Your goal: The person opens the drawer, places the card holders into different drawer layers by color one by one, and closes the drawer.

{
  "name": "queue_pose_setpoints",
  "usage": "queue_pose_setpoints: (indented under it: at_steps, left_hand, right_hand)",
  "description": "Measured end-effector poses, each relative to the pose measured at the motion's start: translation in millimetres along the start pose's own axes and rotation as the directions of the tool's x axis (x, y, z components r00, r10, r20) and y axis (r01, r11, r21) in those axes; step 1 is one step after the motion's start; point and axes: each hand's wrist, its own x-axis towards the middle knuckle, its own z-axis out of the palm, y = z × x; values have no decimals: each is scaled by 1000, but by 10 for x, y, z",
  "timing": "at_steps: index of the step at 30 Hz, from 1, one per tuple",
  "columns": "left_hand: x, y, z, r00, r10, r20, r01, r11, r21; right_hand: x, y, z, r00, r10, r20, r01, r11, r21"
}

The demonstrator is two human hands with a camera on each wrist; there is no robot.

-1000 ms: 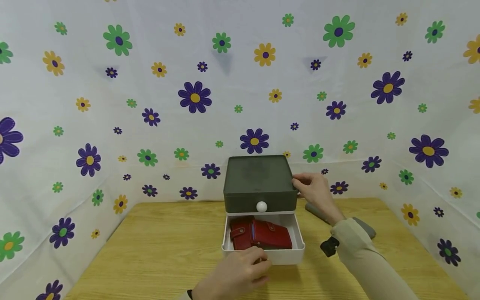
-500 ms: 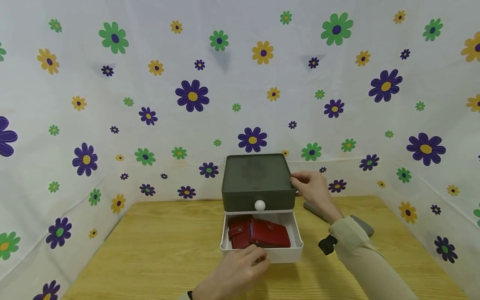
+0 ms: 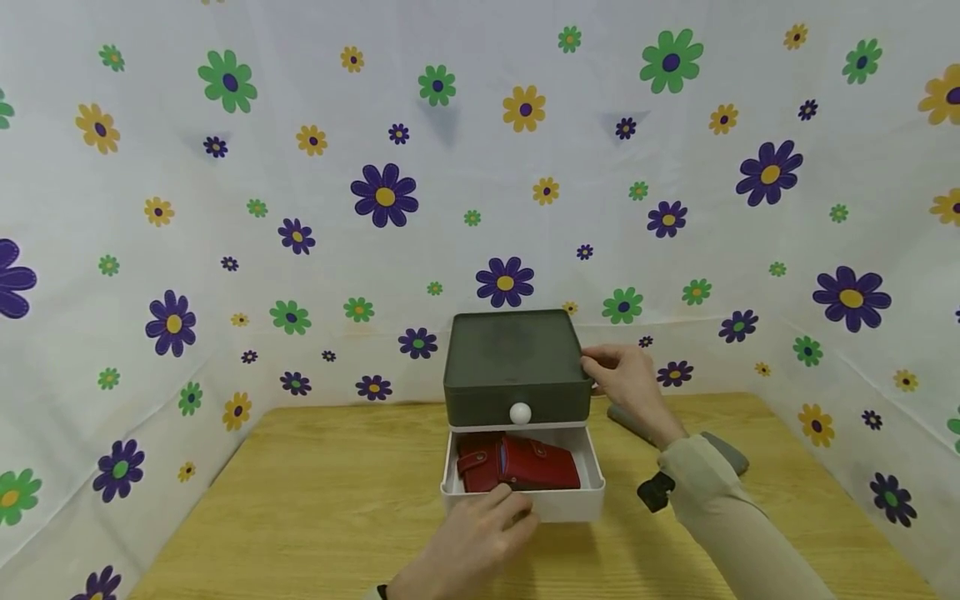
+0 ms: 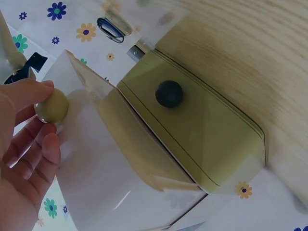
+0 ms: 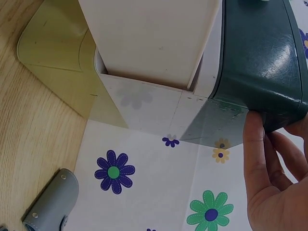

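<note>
A small drawer box stands on the table, with a dark green top section [image 3: 517, 350] and a yellow-green bottom section [image 4: 192, 115]. Between them the white drawer [image 3: 566, 507] is pulled out. Two red wallets lie inside it, the right wallet [image 3: 543, 465] overlapping the left wallet [image 3: 474, 475]. At the drawer front, my left hand [image 3: 483, 533] pinches its round olive knob [image 4: 52, 106] between thumb and fingers. My right hand [image 3: 633, 387] grips the right side edge of the green section, fingers [image 5: 255, 149] against its side.
A grey case [image 3: 723, 454] with snaps lies on the wooden table [image 3: 337, 500], right of the box and partly behind my right forearm. A white flowered sheet [image 3: 450, 167] rises behind and beside the table. The green section carries a white knob [image 3: 520, 413].
The white drawer has slid slightly inward, my left hand moving along with it. My right hand keeps its place on the box. The head view has shifted slightly.
</note>
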Motion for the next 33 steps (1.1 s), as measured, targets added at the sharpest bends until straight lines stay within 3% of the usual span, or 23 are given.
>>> queue_pose_setpoints:
  at_steps: [13,27,33]
  left_hand:
    - [18,7,72,995,-64,-80,68,996,52]
    - [107,-94,229,975,-101,-200,118,990,78]
    - [143,-141,281,970,-113,-217,133,988,81]
  right_hand:
    - [-6,42,8,1000,26,8,-26,1000,10]
    - [1,10,-7,1000,14,20,-15,999,30]
    - [-6,9,-17,999,25,27,-27,998,59]
